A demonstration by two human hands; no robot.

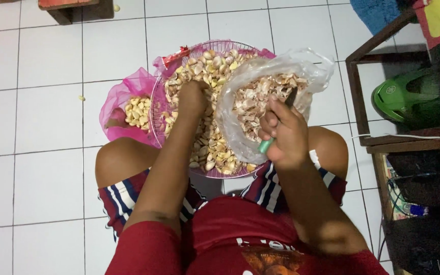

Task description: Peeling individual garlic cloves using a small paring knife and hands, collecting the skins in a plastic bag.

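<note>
one pink basket [159,109], two plastic bags [230,119], one knife [276,130]

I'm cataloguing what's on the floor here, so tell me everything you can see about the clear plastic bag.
The clear plastic bag is thin, crinkled and translucent, its mouth open and spread wide. It holds pale, papery garlic skins. It lies over the right side of the pink wire basket, just beyond the right hand, which holds a green-handled knife.

The floor [42,117] has big white square tiles, and a dark wooden shelf [383,137] stands at the right side.
</note>
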